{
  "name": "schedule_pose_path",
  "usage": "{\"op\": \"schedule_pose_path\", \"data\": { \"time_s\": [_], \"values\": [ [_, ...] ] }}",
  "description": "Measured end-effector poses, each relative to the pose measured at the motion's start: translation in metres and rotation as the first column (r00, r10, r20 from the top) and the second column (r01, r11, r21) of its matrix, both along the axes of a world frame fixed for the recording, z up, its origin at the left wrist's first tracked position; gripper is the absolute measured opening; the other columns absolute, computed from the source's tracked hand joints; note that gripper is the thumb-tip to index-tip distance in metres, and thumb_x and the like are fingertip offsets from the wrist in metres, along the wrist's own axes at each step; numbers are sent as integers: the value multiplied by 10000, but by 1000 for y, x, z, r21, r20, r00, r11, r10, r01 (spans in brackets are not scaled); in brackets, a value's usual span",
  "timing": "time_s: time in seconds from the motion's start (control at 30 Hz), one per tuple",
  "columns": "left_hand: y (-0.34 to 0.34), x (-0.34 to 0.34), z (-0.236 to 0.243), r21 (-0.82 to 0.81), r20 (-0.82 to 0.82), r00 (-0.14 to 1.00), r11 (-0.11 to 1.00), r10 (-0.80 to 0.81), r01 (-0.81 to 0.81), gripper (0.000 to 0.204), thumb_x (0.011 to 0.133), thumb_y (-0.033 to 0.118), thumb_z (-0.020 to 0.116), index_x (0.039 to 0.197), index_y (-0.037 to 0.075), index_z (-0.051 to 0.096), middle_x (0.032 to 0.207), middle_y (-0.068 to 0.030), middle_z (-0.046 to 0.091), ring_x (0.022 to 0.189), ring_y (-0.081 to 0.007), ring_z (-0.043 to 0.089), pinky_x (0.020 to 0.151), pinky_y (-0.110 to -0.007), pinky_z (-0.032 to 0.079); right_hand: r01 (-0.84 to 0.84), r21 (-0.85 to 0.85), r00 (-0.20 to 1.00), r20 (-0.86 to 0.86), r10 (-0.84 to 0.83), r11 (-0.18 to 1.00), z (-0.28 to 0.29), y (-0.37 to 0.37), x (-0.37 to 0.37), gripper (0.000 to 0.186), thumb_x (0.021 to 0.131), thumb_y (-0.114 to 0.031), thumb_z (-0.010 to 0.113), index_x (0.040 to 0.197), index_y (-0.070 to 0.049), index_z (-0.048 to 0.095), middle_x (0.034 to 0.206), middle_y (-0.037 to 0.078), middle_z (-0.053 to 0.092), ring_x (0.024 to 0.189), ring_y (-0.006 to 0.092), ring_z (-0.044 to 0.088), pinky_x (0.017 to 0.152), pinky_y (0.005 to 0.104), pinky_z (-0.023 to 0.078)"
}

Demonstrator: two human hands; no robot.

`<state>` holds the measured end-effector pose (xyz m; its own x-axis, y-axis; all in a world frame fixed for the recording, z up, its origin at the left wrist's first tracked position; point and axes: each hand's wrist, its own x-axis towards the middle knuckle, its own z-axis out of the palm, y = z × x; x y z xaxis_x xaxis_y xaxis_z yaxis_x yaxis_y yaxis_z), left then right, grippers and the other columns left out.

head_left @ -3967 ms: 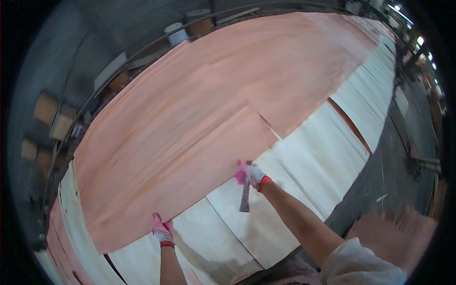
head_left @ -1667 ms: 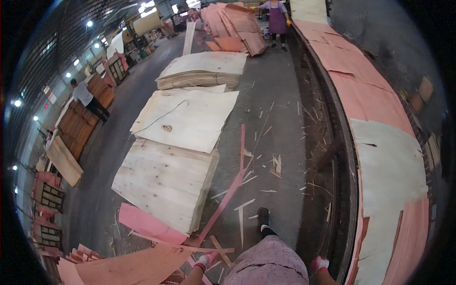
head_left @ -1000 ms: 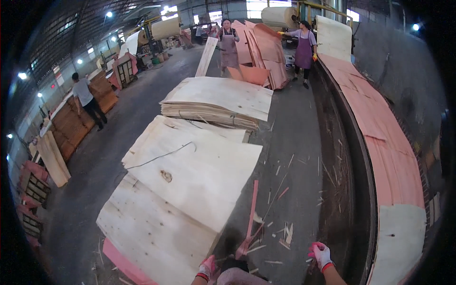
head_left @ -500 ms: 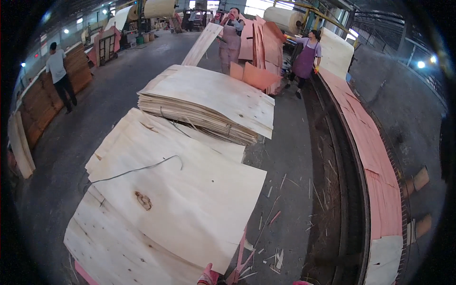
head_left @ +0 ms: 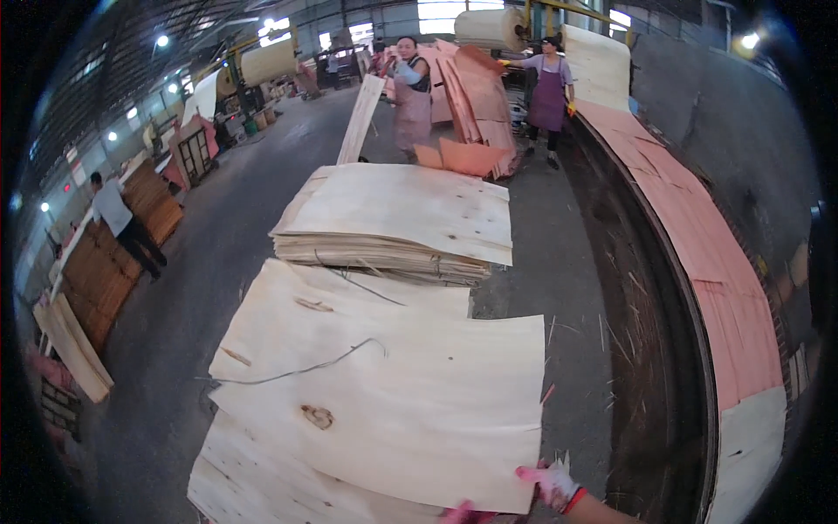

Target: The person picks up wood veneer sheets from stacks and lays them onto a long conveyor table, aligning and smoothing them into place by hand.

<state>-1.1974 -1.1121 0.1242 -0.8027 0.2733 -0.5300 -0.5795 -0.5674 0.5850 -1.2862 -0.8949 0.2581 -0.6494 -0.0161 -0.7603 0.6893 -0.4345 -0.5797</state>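
Hands (head_left: 553, 486) closer together now, at pale sheet (head_left: 419, 410)

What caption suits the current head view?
Gloved left hand and right hand at the near right corner of a pale wood sheet, pink sheets farther right.

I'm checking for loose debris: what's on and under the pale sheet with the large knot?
A thin bent strand lies across the knotted sheet. Underneath, a spotted lower sheet shows at lower left; anything beneath the knotted sheet's middle is covered.
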Motion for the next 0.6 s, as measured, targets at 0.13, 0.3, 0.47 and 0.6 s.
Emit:
{"op": "schedule_pose_path", "data": {
  "time_s": [0.13, 0.3, 0.47, 0.6],
  "values": [
    [-37, -82, 90, 332, 94, 941, 881, 325, -338, 664, 877, 552, 471, 1326, 66, 411, 1273, -134, 516, 1143, -333, 511, 945, -466, 446, -2, 36, 996, -88, 5, 999, 99, 62, -15, 316, 781, -174, 731, 972, 54, 623, 811, 87, 676, 692, 118, 643, 565, 269, 518],
    [-29, -81, 35, 154, -12, 872, 862, 490, -482, 712, 876, 586, 423, 1343, 49, 396, 1305, -148, 484, 1158, -318, 466, 981, -482, 384, -37, 184, 986, -156, 66, 982, 124, 116, -21, 328, 759, -195, 757, 925, 59, 632, 739, 48, 641, 617, 104, 586, 548, 238, 463],
    [-97, -118, 27, -117, 230, 831, 862, 507, -493, 658, 846, 521, 517, 1286, 34, 479, 1121, -134, 621, 1043, -294, 576, 950, -438, 441, 271, 363, 941, -295, -166, 891, 69, 227, -24, 371, 716, -224, 783, 902, 64, 639, 767, 55, 634, 658, 121, 571, 599, 245, 448],
    [-67, -183, 19, -626, -205, 976, 776, -68, -77, 511, 847, 368, 572, 1203, 4, 538, 1046, -140, 646, 982, -289, 602, 905, -384, 477, 190, 415, 919, -394, -12, 889, 85, 314, -52, 408, 777, -282, 713, 935, 87, 640, 800, 78, 658, 681, 131, 596, 623, 251, 462]
  ]
}}
